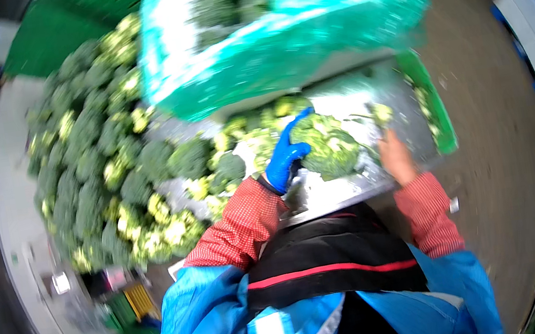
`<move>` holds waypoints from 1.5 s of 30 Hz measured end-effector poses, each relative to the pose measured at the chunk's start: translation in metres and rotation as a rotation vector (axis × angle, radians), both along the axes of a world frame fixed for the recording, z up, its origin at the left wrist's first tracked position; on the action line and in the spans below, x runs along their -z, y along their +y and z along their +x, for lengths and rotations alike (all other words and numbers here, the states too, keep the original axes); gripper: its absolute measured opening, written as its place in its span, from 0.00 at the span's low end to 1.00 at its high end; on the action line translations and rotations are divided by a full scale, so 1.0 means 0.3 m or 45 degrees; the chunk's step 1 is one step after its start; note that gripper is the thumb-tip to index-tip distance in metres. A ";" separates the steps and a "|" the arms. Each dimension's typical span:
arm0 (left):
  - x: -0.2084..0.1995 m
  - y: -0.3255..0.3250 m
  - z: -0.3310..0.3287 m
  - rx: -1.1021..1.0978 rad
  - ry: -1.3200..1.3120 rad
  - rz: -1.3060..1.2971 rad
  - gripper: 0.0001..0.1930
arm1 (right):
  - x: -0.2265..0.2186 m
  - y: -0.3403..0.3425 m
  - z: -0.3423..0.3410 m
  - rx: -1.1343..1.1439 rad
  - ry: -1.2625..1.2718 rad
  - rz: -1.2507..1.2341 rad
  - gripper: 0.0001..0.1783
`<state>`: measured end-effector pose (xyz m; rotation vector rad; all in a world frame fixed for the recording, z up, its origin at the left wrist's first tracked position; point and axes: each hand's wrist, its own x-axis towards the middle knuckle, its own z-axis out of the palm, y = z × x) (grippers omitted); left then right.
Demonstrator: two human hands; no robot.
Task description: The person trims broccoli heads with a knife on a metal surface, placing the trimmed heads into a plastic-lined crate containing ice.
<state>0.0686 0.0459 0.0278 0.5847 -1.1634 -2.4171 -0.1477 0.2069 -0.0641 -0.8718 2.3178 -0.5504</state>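
My left hand (287,157), in a blue glove, grips a large broccoli head (326,146) from its left side, over the metal worktop (329,204). Its florets are green, with paler stalk parts showing. To the right, my bare right hand (396,155) is closed near the worktop's right edge. What it holds is blurred, and I cannot make out its kind. A pale green cut piece (382,113) shows just beyond its fingers. Small trimmings lie between the two hands.
Many broccoli heads (86,129) are heaped on the left. At the back stands a box lined with green plastic film (291,48), with broccoli (218,7) inside. A green bin (437,101) with trimmings adjoins the worktop's right end. Green crates (80,22) rise behind the heap.
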 end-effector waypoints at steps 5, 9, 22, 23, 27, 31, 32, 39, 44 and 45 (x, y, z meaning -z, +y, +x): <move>-0.188 -0.201 0.351 -0.126 0.100 -0.032 0.44 | -0.067 0.038 -0.006 0.007 0.311 -0.202 0.15; -0.321 -0.374 0.729 -0.626 -0.294 -0.421 0.41 | -0.117 0.006 0.093 -0.105 0.185 -0.208 0.14; -0.146 -0.864 1.134 -0.943 -2.267 -1.899 0.38 | -0.073 -0.051 -0.041 -0.182 0.506 -0.006 0.13; -0.248 -0.863 0.993 -1.014 -1.828 -2.122 0.35 | -0.075 -0.044 -0.080 -0.115 0.506 0.042 0.14; -0.502 -0.835 0.364 -0.737 -0.671 -1.989 0.27 | -0.010 0.025 -0.292 0.170 0.553 -0.064 0.15; -0.565 -0.816 -0.191 -0.080 -0.524 -2.327 0.28 | -0.080 -0.021 -0.302 0.200 0.487 -0.216 0.11; -0.539 -0.852 -0.283 -0.010 -0.566 -2.443 0.30 | -0.096 -0.048 -0.272 0.174 0.441 -0.263 0.11; -0.180 -1.307 -0.618 -0.059 -1.762 -2.913 0.23 | -0.083 -0.059 -0.105 0.031 0.286 -0.485 0.08; -0.058 -1.370 -0.756 -0.287 -2.153 -2.831 0.23 | -0.072 -0.034 -0.134 0.020 0.306 -0.488 0.08; -0.060 -1.374 -0.756 -0.220 -2.167 -2.794 0.23 | -0.070 -0.035 -0.137 0.015 0.304 -0.474 0.08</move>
